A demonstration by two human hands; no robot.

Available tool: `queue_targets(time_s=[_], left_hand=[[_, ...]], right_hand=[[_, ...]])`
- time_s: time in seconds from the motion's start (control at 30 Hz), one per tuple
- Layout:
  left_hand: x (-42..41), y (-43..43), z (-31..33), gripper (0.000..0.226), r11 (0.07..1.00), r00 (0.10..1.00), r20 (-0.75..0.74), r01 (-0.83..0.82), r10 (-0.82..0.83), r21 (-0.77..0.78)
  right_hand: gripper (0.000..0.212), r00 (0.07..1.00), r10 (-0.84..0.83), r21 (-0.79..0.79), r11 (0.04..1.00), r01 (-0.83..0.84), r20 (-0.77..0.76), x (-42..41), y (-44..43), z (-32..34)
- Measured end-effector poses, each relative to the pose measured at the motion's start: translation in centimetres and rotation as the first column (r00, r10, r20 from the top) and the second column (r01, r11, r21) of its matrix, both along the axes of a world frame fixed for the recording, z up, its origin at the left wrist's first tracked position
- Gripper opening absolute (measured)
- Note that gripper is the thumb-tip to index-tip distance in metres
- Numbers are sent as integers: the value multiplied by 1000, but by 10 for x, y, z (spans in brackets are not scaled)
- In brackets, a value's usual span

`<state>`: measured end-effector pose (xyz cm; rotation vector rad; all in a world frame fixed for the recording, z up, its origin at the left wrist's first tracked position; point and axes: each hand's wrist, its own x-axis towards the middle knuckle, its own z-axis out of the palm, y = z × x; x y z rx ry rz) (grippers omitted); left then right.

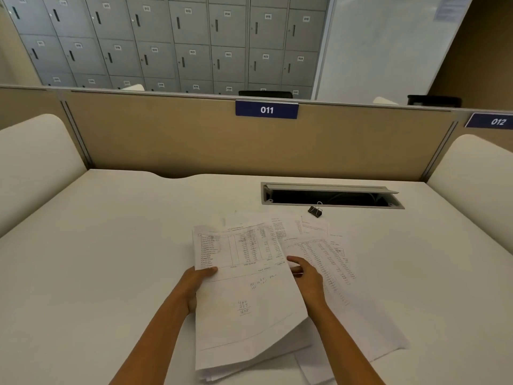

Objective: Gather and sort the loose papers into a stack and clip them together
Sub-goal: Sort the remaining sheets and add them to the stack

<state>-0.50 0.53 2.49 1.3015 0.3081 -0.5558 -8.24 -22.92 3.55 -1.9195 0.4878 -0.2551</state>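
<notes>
My left hand [198, 284] grips the stack [244, 301] by its left edge; whether my right hand [306, 276] holds anything, I cannot tell. One binder clip [315, 211]; desk [111, 245] wide leftward.

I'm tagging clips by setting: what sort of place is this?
Probably a shared office or study hall: a partitioned desk with an 011 sign, numbered lockers behind, and a cable hatch in the desktop.
</notes>
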Motion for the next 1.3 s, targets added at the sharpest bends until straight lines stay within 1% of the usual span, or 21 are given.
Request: queue_targets(time_s=[0.07, 0.17, 0.23, 0.3, 0.37, 0.43, 0.47, 0.5, 0.57, 0.6, 0.63, 0.7, 0.77, 0.87, 0.93, 1.0, 1.07, 1.13, 1.2, 1.3], left_hand=[[1, 0, -2, 40, 1000, 1000, 1, -26, 26, 5], [1, -1, -4, 46, 998, 998, 35, -60, 59, 24], [1, -2, -5, 48, 996, 995, 59, -85, 82, 42], [0, -3, -5, 50, 993, 992, 75, -101, 97, 56], [-1, -2, -4, 51, 995, 992, 96, -89, 85, 40], [-2, -1, -3, 52, 998, 991, 123, -61, 60, 4], [-2, 1, -3, 52, 999, 990, 137, -43, 45, -17], [-2, 2, -1, 51, 999, 988, 151, -20, 25, -39], [-3, 3, 5, 48, 995, 986, 169, 21, -5, -94], [-3, 3, 9, 45, 992, 984, 178, 40, -18, -122], [-2, 4, 13, 41, 988, 982, 187, 59, -31, -146], [-2, 5, 21, 37, 980, 980, 193, 89, -54, -180], [0, 6, 26, 38, 980, 982, 177, 91, -59, -179], [3, 8, 28, 43, 991, 990, 134, 50, -33, -125], [3, 9, 28, 44, 998, 991, 132, 21, -12, -67], [3, 7, 28, 44, 1000, 990, 141, -5, 6, -10], [1, 3, 28, 44, 999, 990, 139, -28, 26, 17], [-1, 0, 26, 44, 998, 990, 135, -40, 33, 51], [-4, -2, 25, 40, 991, 993, 117, -13, -2, 130], [-11, -2, 23, 36, 964, 988, 55, 125, -142, 234]], right_hand=[[31, 998, -53, -8, 999, 53, -19, 0, -2, -7], [29, 997, -69, 14, 997, 69, -15, 1, -4, -11], [26, 998, -47, 41, 998, 48, -32, 2, -8, -11], [23, 996, 17, 99, 995, -9, -87, 3, -14, -8], [24, 987, 51, 172, 985, -24, -153, 6, -23, -8], [25, 979, 50, 256, 967, 3, -199, 7, -24, -4], [28, 978, 52, 280, 960, 7, -203, 8, -23, -1], [30, 979, 60, 263, 965, -6, -197, 8, -21, 2], [32, 980, 109, 163, 983, -81, -169, 6, -16, 6], [35, 977, 153, 135, 982, -134, -146, 4, -14, 9], [39, 971, 204, 143, 972, -187, -121, 2, -12, 9], [42, 952, 299, 239, 931, -275, -71, -2, -10, 8], [42, 929, 367, 377, 866, -327, -37, -5, -9, 9], [41, 900, 435, 524, 774, -357, -30, -8, -8, 7], [41, 873, 484, 548, 744, -382, -49, -11, -8, 7], [41, 871, 483, 486, 785, -385, -90, -14, -9, 5], [39, 894, 431, 369, 856, -363, -120, -15, -8, 7], [43, 922, 365, 297, 901, -316, -127, -13, -7, 6], [41, 945, 307, 302, 917, -262, -113, -12, -5, 8], [27, 966, 240, 392, 901, -184, -97, -15, 0, 15]])
